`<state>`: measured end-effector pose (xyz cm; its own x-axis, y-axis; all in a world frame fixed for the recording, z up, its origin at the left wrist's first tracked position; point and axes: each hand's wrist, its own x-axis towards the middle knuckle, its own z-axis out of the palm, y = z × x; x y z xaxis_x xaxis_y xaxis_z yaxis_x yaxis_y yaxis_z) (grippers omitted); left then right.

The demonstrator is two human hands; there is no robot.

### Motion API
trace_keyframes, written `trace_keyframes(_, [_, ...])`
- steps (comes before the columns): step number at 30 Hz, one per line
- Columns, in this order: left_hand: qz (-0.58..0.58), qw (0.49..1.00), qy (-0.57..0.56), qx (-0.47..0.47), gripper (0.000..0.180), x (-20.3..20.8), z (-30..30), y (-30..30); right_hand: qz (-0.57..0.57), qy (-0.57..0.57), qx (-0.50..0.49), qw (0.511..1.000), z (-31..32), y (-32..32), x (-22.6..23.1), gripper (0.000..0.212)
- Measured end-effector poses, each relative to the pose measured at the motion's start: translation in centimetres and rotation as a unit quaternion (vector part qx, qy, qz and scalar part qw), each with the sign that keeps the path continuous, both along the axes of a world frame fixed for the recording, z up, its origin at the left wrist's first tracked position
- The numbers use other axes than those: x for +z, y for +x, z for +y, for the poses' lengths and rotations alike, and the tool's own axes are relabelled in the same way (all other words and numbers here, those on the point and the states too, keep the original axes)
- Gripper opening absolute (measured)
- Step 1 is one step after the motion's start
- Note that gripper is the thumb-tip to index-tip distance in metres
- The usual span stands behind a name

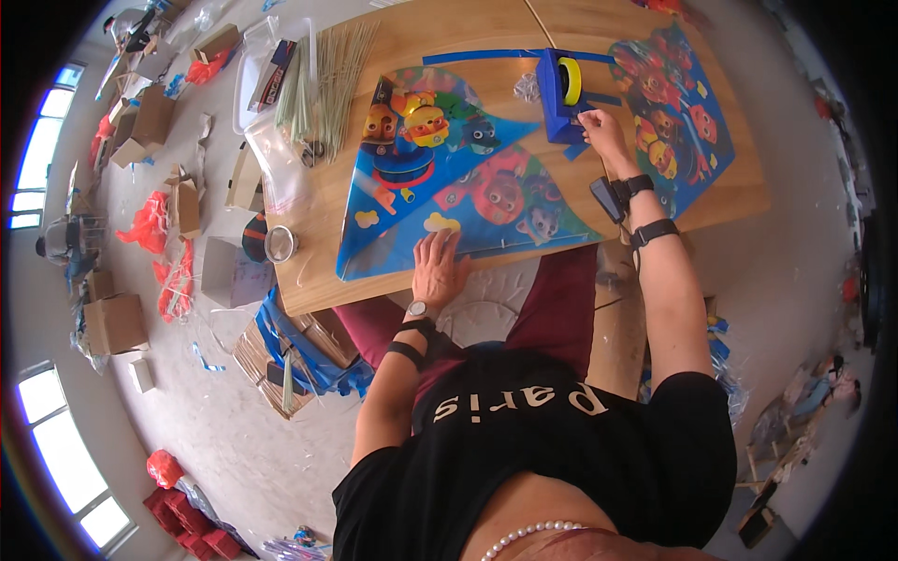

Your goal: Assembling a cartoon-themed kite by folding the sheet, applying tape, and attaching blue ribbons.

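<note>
Head view: dispenser is standing on the table. Left hand is lying flat, open, on the near edge of a printed sheet, which is spreading left of and nearer than the dispenser. Right hand is reaching to the dispenser's right side, fingertips drawn together; cannot tell if gripping anything. Second sheet is lying right of the dispenser, sticks well left.

A workshop; cardboard boxes and red plastic bags lie about the floor; a wooden worktop carries a tape dispenser and thin sticks.
</note>
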<state>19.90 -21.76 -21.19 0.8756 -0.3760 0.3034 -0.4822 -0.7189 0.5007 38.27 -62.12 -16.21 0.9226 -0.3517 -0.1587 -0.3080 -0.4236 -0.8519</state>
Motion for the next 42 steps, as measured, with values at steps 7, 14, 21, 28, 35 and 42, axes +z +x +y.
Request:
trace_keyframes(7, [-0.011, 1.0, -0.001, -0.012, 0.057, 0.0, -0.1, 0.2, 0.089, 0.104, 0.042, 0.99, -2.4, 1.3, 1.1, 0.022])
trace_keyframes(14, [-0.01, 1.0, -0.007, -0.011, 0.056, 0.0, 0.0, 0.1, 0.038, 0.346, 0.014, 0.937, -2.1, -0.6, 1.5, 0.018])
trace_keyframes(21, [-0.012, 1.0, -0.01, -0.02, 0.054, 0.2, -0.2, 0.2, -0.032, 0.326, 0.04, 0.944, -1.9, -2.4, 0.4, 0.014])
trace_keyframes(28, [-0.001, 1.0, -0.002, -0.011, 0.052, 0.5, 1.0, -0.4, 0.009, 0.275, -0.014, 0.961, 0.6, -1.5, -2.6, 0.012])
trace_keyframes(35, [-0.006, 1.0, -0.014, -0.005, 0.05, 0.4, 1.2, -0.2, 0.122, 0.34, -0.016, 0.932, 1.4, -6.1, -6.9, 0.014])
trace_keyframes(42, [-0.025, 0.994, 0.019, -0.108, 0.055, -0.4, -1.2, -2.4, 0.093, 0.378, 0.113, 0.914, 11.5, -16.1, -1.7, 0.026])
